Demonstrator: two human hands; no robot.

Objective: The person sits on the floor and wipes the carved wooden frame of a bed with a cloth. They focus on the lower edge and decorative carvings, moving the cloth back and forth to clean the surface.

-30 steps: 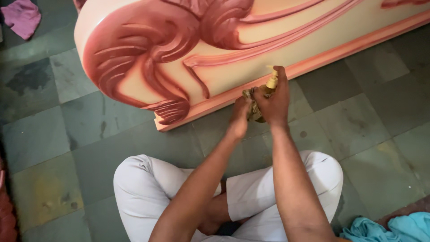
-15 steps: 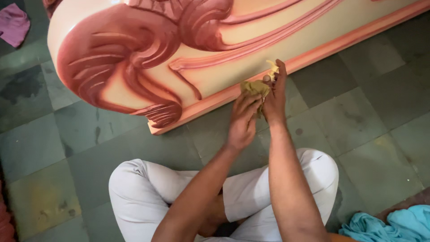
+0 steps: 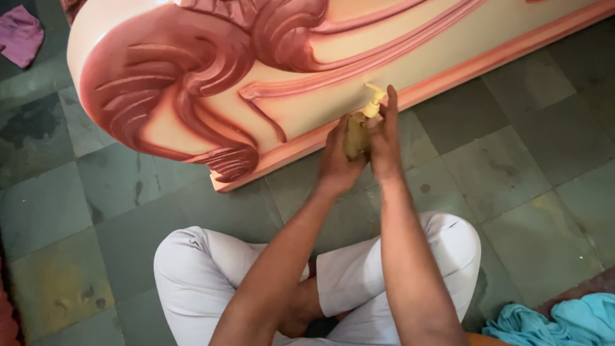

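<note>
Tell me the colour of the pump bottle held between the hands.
The pump bottle is yellowish tan with a pale yellow pump top, seen in the head view.

Single view only, worn on the head, looking steeply down and slightly forward over crossed legs in white trousers at the lower middle of the frame. Close in: both forearms rise from the bottom edge and meet just above centre, the left hand and right hand against the carved cream-and-red panel filling the upper half. Facing that panel squarely enough to show its front, though tilted, so its lower edge runs diagonally from centre left up to the upper right corner. Grey-green floor tiles on either side; pink cloth at upper left, turquoise cloth at lower right. No second view to share anything with.
</note>
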